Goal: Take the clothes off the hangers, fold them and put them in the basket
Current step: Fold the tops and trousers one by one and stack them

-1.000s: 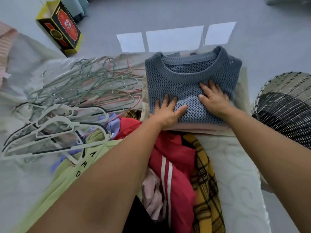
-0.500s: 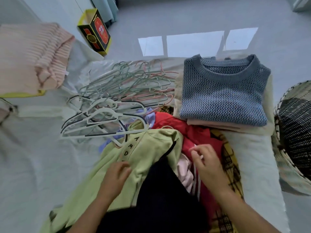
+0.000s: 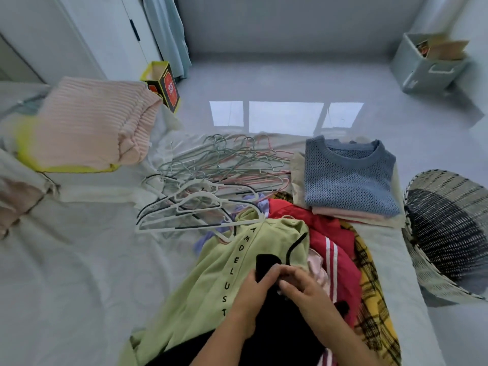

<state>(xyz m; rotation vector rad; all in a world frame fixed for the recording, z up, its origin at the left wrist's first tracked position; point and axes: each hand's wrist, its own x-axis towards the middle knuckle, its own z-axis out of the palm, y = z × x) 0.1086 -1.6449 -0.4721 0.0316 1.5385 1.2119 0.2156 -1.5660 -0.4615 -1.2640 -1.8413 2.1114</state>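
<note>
Gathering the next piece seems to be the step in hand — both hands meet on a black garment (image 3: 265,262) that lies on the green sweatshirt (image 3: 211,281). The left hand (image 3: 250,289) and the right hand (image 3: 303,289) have their fingers curled, pinching the black cloth. Whether a hanger is inside it I cannot tell. Beyond the sweatshirt lie the bare hangers (image 3: 206,186); to its right, the folded blue sweater (image 3: 348,180) and the basket (image 3: 422,262). Next, I judge, the garment must be lifted free and its hanger found.
</note>
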